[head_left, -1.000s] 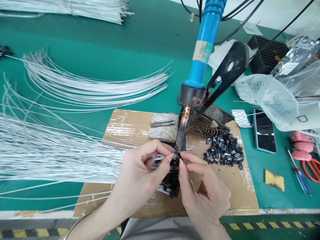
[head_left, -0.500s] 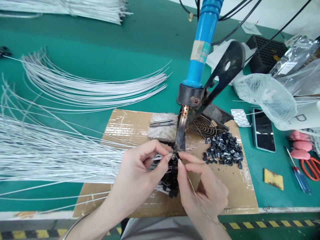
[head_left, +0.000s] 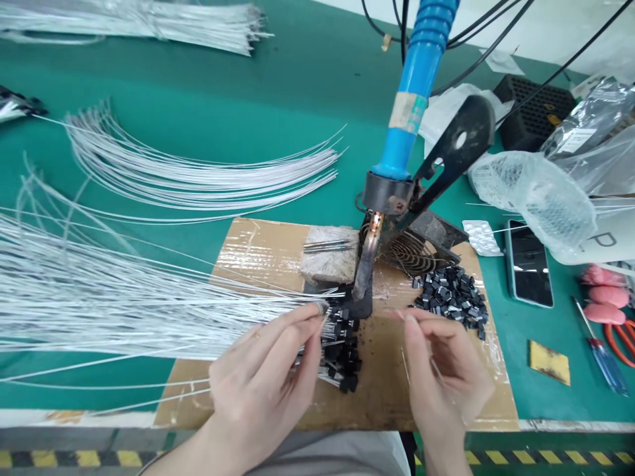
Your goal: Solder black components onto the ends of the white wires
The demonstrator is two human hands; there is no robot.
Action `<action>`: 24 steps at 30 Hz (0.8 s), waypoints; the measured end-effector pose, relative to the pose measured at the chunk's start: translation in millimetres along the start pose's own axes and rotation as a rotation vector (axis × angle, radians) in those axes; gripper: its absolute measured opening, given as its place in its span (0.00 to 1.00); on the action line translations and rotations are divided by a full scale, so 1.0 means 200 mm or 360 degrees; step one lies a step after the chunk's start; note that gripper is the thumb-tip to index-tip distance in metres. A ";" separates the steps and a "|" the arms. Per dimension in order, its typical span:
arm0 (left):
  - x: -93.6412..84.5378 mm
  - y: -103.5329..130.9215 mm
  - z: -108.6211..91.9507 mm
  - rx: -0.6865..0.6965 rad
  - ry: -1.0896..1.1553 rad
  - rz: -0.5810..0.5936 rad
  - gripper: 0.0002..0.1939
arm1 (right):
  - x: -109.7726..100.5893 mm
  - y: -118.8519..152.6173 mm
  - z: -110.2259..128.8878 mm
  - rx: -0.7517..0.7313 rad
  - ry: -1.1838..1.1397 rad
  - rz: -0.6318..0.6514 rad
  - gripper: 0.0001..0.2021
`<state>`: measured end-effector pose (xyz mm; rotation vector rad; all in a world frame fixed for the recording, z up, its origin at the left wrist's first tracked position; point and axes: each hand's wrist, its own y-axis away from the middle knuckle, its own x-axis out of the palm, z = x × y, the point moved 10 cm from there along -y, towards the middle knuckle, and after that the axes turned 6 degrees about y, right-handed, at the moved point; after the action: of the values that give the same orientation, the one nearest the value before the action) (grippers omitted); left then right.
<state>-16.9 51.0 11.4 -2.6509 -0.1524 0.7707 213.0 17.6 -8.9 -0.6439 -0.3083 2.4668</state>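
My left hand (head_left: 272, 370) is closed at the ends of the white wires (head_left: 198, 311), thumb and fingertips pinched on a wire end. Beside it lies a cluster of wires with black components (head_left: 347, 350) at their tips. My right hand (head_left: 444, 370) pinches a thin strand of solder wire (head_left: 405, 363) that trails below its fingers. Between and above the hands, the tip of the blue soldering iron (head_left: 367, 264) points down in its black stand (head_left: 451, 152). Right of the tip is a pile of loose black components (head_left: 451, 297).
Cardboard (head_left: 258, 248) lies under the work. A block (head_left: 330, 254) with thin metal pieces sits behind. At right are a phone (head_left: 530, 263), a yellow sponge (head_left: 550, 361), a screwdriver (head_left: 606, 360), orange-handled scissors (head_left: 620, 340) and plastic bags (head_left: 533, 192). More white wires (head_left: 218, 178) curve at back left.
Both hands have come away from the iron's tip. My left hand has moved left and down toward the wire cluster, my right hand to the right with the solder strand. The view has shifted slightly.
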 end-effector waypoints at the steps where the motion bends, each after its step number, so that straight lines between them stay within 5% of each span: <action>1: -0.01 0.03 0.01 0.0022 0.0015 -0.0024 0.16 | -0.04 -0.01 -0.05 0.0055 0.0011 -0.0049 0.07; 9: -0.02 0.06 0.26 -0.0510 0.0393 0.0179 0.06 | -0.35 -0.04 -0.35 0.0457 0.0139 -0.0519 0.19; 14: -0.17 -0.30 0.28 -0.0229 -0.0172 0.0151 0.07 | -0.35 -0.06 -0.40 0.0488 0.0073 -0.0504 0.23; 16: -0.18 -0.50 0.37 -0.0208 -0.0462 0.0146 0.09 | -0.34 -0.05 -0.41 0.0510 0.0062 -0.0494 0.23; 20: -0.04 -0.82 0.62 -0.0288 -0.0630 0.0258 0.07 | -0.33 -0.03 -0.42 0.0543 0.0057 -0.0491 0.22; 24: 0.17 -0.93 0.76 -0.0301 -0.0667 0.0465 0.11 | -0.32 -0.03 -0.43 0.0538 0.0056 -0.0450 0.21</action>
<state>-69.3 279.4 -52.1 -2.6807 0.0598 1.4712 306.3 -8.5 -55.8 -0.4633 0.0328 2.1642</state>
